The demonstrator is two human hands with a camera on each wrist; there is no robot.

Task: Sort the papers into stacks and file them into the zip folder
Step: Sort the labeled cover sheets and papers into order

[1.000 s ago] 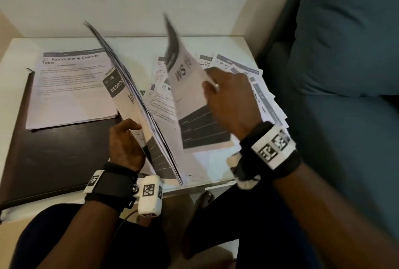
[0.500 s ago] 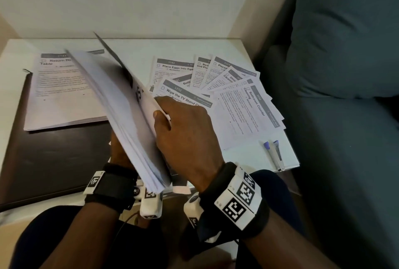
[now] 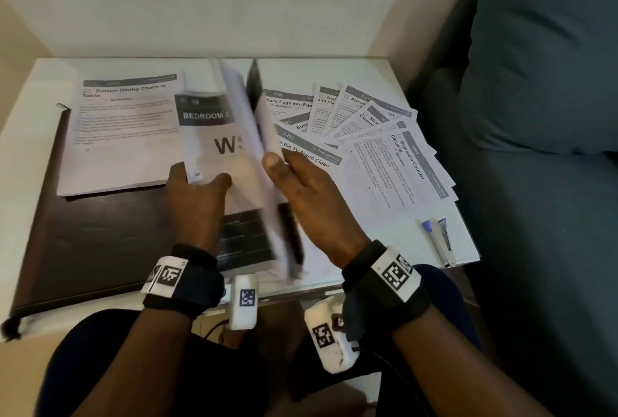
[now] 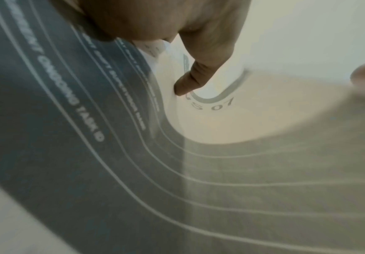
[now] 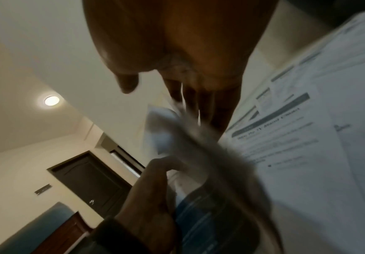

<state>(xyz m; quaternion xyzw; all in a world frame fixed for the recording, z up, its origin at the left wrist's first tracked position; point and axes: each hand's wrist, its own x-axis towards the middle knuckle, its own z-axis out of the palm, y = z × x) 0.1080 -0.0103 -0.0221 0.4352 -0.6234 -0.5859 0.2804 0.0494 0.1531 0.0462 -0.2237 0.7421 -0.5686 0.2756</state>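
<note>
At the centre of the head view, a person's left hand [image 3: 197, 195] holds a sheaf of printed papers [image 3: 230, 162] above a white table [image 3: 384, 75], thumb laid across the front sheet, which reads "BEDROOM 3" over a dark panel. The right hand [image 3: 307, 195], just right of it, has its fingers extended along the far side of the sheaf, whose upright middle pages are blurred. In the left wrist view a fingertip [image 4: 188, 86] presses into the curved white page beside a dark banded panel. In the right wrist view the fingers [image 5: 218, 110] lie straight against fanned, blurred page edges. A dark zip folder [image 3: 93, 249] lies flat at the lower left of the head frame, and a stack headed "Return Dining Chairs to Table" [image 3: 123, 135] rests on its upper part. To the right of centre, loose sheets [image 3: 388, 155] spread in a fan across the table, among them "Bathroom Counter Cleaning". Two pens [image 3: 438, 239] lie near the table's lower right corner, beside a teal sofa [image 3: 541, 115] filling the right edge.
</note>
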